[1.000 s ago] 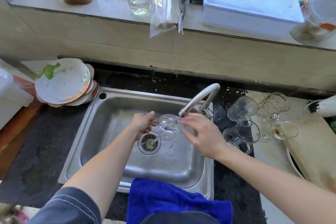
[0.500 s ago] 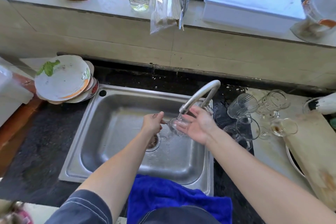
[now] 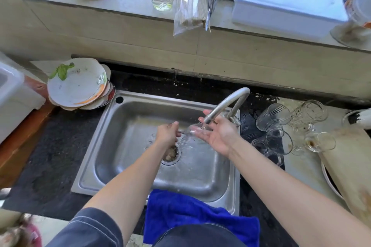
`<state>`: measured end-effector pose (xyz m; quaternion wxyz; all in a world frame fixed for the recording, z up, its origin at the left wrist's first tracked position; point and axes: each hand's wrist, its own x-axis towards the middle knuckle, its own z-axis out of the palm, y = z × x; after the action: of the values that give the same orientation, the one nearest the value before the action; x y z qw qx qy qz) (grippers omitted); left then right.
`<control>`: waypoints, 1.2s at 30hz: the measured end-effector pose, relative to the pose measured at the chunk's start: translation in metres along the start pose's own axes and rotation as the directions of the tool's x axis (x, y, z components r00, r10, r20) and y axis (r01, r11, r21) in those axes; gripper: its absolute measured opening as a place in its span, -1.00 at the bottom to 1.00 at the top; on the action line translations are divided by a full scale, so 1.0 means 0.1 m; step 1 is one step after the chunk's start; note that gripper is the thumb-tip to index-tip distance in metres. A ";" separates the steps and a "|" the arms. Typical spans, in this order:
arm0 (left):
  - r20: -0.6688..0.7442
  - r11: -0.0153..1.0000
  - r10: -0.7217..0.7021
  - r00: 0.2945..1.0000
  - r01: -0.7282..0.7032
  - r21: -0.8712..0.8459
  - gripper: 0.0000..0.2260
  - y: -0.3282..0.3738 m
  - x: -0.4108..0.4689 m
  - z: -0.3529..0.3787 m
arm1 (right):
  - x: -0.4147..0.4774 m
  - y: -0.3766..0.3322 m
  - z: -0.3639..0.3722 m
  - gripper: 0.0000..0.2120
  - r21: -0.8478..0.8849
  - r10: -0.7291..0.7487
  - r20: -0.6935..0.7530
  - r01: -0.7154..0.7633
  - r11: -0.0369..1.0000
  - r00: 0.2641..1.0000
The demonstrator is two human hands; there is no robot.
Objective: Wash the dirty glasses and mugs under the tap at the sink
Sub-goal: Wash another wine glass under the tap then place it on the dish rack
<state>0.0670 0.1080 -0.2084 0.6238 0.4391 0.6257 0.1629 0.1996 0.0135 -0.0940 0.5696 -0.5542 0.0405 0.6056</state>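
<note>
A clear stemmed glass (image 3: 195, 128) lies on its side under the spout of the steel tap (image 3: 225, 104), with water running over it. My left hand (image 3: 167, 133) is shut on its stem, above the drain of the steel sink (image 3: 128, 146). My right hand (image 3: 217, 134) is palm up with spread fingers, cupped beneath the glass bowl and touching it. Several more clear glasses and mugs (image 3: 285, 126) lie and stand on the counter to the right of the sink; one (image 3: 319, 142) has brown residue inside.
Dirty plates (image 3: 78, 84) are stacked at the sink's back left corner. A blue cloth (image 3: 192, 212) hangs over the sink's front rim. A wooden board (image 3: 353, 166) lies at the far right. Bottles, a bag and a white box (image 3: 287, 4) line the windowsill.
My right hand turned from palm down gripping the glass bowl to palm up and spread under it. Both hands and the glass shifted back toward the tap spout.
</note>
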 end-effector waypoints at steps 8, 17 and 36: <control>0.008 0.987 -0.108 0.994 0.106 0.117 -0.71 0.01 0.03 -0.04 | 0.00 0.10 -0.01 -0.72 -0.337 -0.102 0.056 0.115 0.935 0.993; 0.051 0.973 -0.173 0.984 0.163 0.163 -0.70 0.05 0.01 0.01 | -0.03 0.20 -0.04 -0.60 -0.781 -0.230 0.277 0.358 0.512 0.933; 0.153 0.916 -0.247 0.957 0.179 0.359 -0.85 0.21 -0.29 -0.05 | 0.31 0.24 -0.42 -0.54 -0.867 -0.490 0.476 0.294 -0.403 0.731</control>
<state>0.0650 0.1002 -0.1733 0.6106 0.4832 0.6244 -0.0613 0.2164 -0.0031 -0.1457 0.1063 -0.7849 -0.5990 0.1176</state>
